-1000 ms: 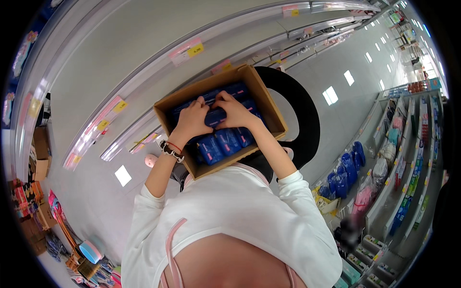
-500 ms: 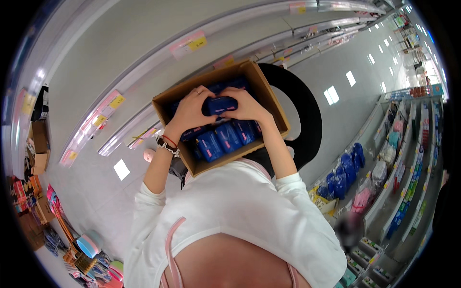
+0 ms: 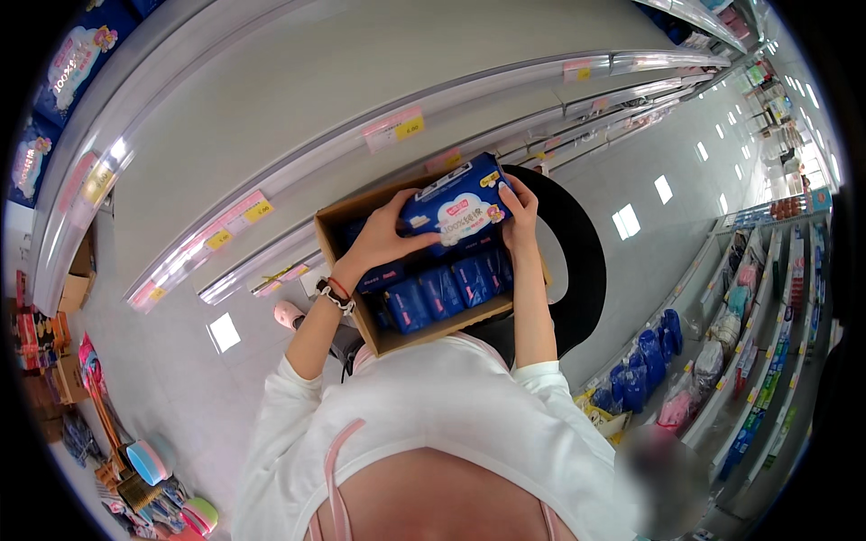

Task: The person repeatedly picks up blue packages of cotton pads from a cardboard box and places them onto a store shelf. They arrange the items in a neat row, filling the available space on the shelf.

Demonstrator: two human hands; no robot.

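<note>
Between my hands is a blue soft pack (image 3: 462,200) with a white cloud-shaped label and a small cartoon figure, tilted so its broad face shows. My left hand (image 3: 379,239) is closed on its left end, thumb across the lower edge. My right hand (image 3: 520,216) grips the right end, fingers over the side. They hold it above an open brown cardboard box (image 3: 446,333) in front of my body. In the box, several similar blue packs (image 3: 440,293) stand in a row on the near side; the held pack hides part of the far side.
Beyond the box run grey shelves (image 3: 271,126) with price tags (image 3: 394,131) along their edges. More blue packs (image 3: 79,72) sit on a shelf at upper left. A black curved object (image 3: 586,261) is right of the box. Shelves with bagged blue goods (image 3: 645,361) stand farther right.
Both hands have lifted the blue pack up out of the box and turned its labelled face into view. My right hand has shifted right, to the pack's end.
</note>
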